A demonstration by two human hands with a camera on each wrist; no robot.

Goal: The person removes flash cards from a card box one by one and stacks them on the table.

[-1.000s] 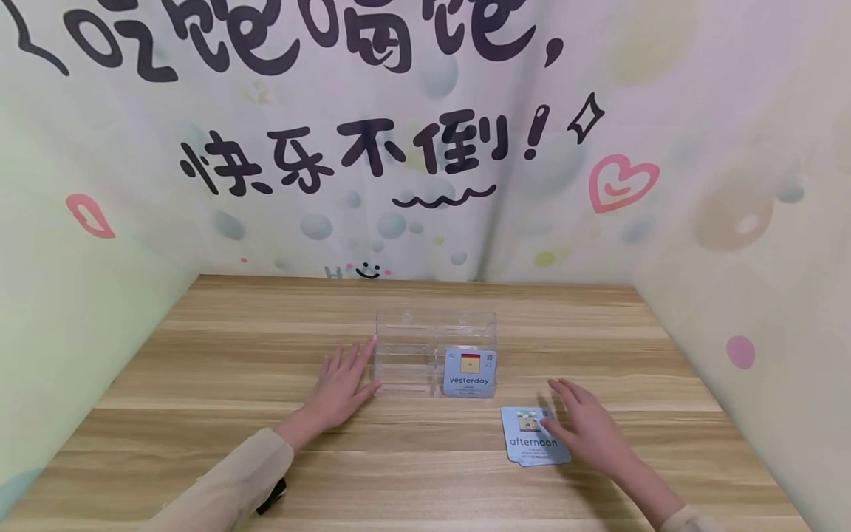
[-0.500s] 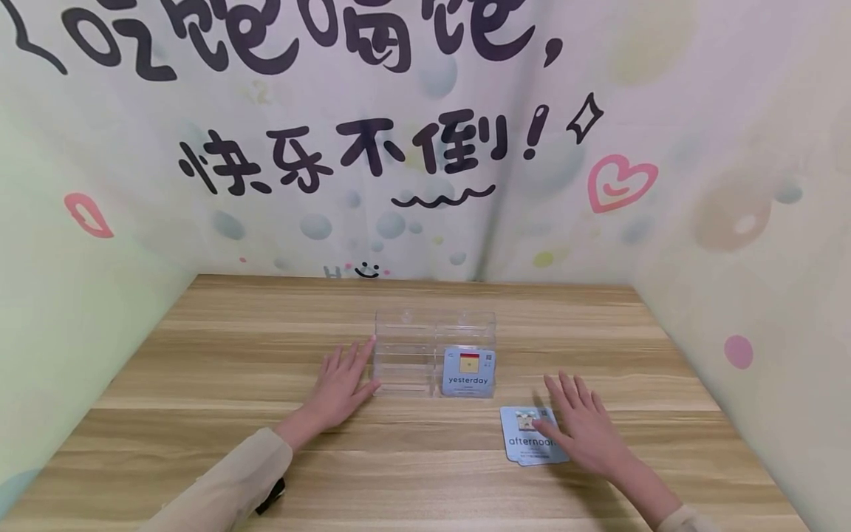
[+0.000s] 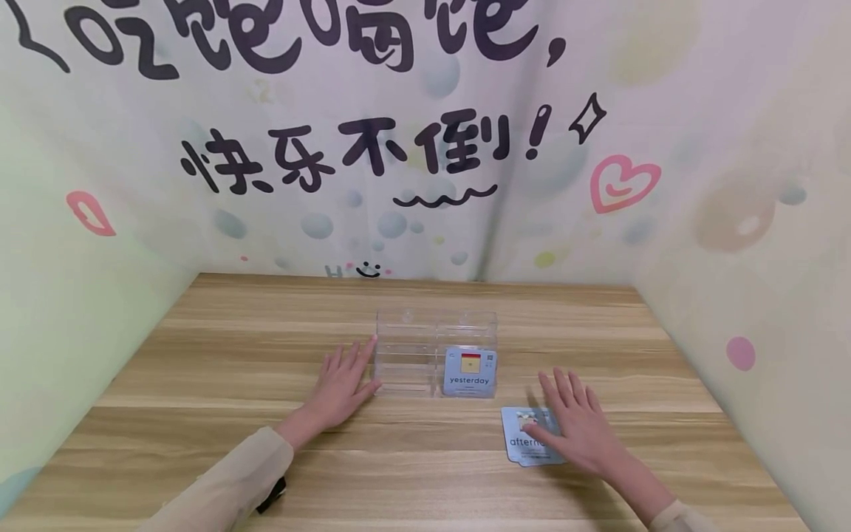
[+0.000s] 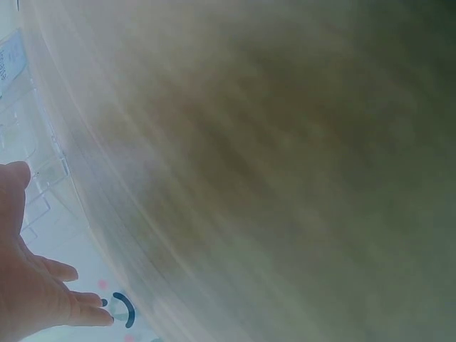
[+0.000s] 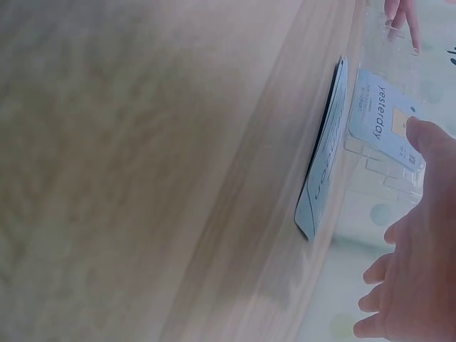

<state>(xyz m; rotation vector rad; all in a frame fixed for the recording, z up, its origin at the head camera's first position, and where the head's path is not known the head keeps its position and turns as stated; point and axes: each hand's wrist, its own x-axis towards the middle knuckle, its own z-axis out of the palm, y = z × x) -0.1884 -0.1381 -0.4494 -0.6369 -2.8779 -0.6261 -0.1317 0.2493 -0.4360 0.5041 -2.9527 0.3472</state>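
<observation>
A clear plastic card holder [image 3: 436, 369] with several compartments stands on the table. A light blue "yesterday" card [image 3: 469, 373] sits in its lower right compartment. My left hand [image 3: 339, 391] lies with fingers spread, its fingertips at the holder's left side. On the table to the front right of the holder is a small stack of blue cards [image 3: 521, 448], "afternoon" on top. Over the right part of this stack is my right hand [image 3: 585, 436], fingers extended and thumb across the printed picture. In the right wrist view the thumb appears raised above the stack [image 5: 324, 164].
The wooden table [image 3: 266, 318] reaches back to a printed cloth wall [image 3: 399, 236] with black lettering. Pale side walls [image 3: 764, 310] flank it. A small black object [image 3: 271, 496] shows beside the left sleeve [image 3: 226, 476].
My right hand's fingers have straightened and spread, and the hand has shifted slightly left, covering more of the "afternoon" card. My left hand, the holder and the cards have stayed in place.
</observation>
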